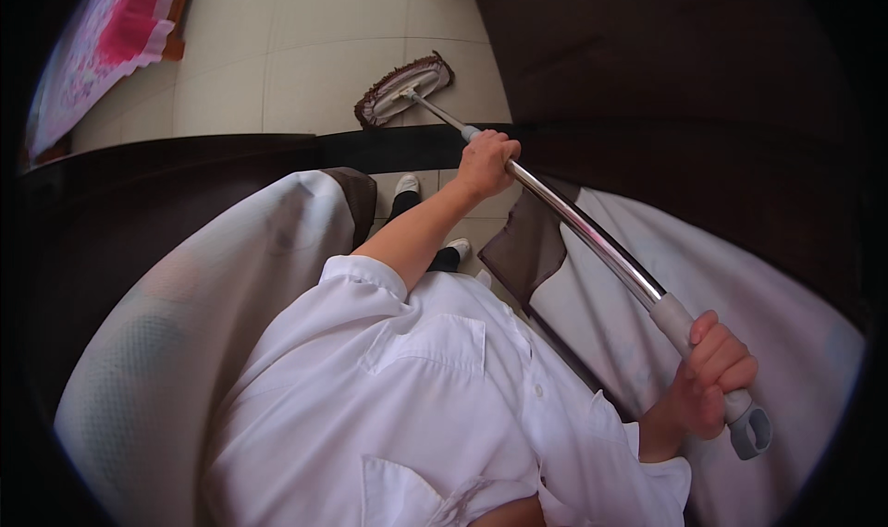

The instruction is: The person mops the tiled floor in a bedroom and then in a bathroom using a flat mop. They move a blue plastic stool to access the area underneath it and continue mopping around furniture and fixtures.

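Note:
A flat mop with a steel pole [586, 229] slants across the view from upper middle to lower right. Its oval head [406, 90], fringed in brown, rests on the tiled floor beyond a dark sill. My left hand [488, 163] is wrapped around the pole near the grey joint. On the grey grip at the pole's upper end, my right hand [718, 378] is closed. A grey hanging loop [750, 433] sticks out past that hand.
The dark sill [388, 151] crosses the floor between my shoes and the mop head. Pale cloths with brown trim hang at left [201, 298] and right [645, 263]. Dark panels [666, 55] stand at right. A pink floral cover [114, 48] drapes wooden furniture at upper left.

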Motion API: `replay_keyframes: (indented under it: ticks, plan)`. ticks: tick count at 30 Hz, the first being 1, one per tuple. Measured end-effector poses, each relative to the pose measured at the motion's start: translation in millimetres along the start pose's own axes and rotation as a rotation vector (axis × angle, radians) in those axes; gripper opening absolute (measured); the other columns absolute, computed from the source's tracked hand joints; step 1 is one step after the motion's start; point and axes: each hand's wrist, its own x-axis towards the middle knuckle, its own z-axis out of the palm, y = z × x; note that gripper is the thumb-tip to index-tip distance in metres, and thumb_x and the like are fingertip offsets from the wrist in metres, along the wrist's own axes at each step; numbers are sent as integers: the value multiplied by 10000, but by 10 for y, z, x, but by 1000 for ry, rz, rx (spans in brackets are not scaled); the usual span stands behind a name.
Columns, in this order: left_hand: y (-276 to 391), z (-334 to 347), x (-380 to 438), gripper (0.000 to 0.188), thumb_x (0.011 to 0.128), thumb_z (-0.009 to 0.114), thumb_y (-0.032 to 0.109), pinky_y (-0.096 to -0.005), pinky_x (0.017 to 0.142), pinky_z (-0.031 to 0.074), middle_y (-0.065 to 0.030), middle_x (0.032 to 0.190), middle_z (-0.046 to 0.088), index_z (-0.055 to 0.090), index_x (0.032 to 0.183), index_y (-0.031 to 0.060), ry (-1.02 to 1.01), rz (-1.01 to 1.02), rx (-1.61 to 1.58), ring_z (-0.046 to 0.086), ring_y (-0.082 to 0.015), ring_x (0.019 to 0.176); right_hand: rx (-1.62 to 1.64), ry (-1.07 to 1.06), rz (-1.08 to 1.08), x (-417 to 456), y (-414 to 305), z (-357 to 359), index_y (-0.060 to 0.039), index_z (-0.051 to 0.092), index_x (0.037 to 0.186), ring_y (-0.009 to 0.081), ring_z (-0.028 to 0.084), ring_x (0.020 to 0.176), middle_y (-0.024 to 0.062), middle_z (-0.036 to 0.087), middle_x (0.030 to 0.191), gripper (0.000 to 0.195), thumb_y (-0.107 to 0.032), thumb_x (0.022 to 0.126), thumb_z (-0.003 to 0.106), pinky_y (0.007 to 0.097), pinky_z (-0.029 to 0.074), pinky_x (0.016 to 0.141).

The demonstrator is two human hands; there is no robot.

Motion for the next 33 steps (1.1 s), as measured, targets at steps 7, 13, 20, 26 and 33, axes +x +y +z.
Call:
replay_keyframes:
  ticks: [7,13,20,26,33]
  plan:
    - [-73,517,-225,119,539,603,93,-383,711,437,-76,692,552,525,629,102,-399,230,-46,540,-277,784,-5,411,-36,-865,307,-61,-142,320,668,99,315,502,-18,333,532,214,-161,745,519,330,275,672]
    - [-563,1132,-583,118,544,587,77,-428,593,426,-96,657,533,487,601,103,-546,383,-107,536,-323,726,-82,584,29,-1499,809,224,-135,316,681,112,339,545,4,341,562,195,-155,755,496,337,281,683]
    - [-712,1592,-929,99,567,601,128,-436,622,459,-87,688,593,564,658,142,-838,375,8,585,-326,730,-123,733,68,-1997,1110,249,-119,326,702,125,346,571,16,344,584,165,-142,759,479,350,303,716]
    - [-539,1675,-888,76,589,534,85,-396,584,446,-65,652,584,561,644,130,-1239,468,-39,582,-275,679,-281,823,-45,-2192,1011,301,-97,355,771,156,337,667,30,327,669,147,-153,794,489,358,305,734]
    - [-262,1822,-591,74,600,543,97,-393,588,441,-80,668,595,587,653,124,-1268,675,-47,572,-281,675,-675,794,-274,-2137,895,458,-66,371,804,186,332,654,56,316,698,115,-138,800,459,346,305,596]
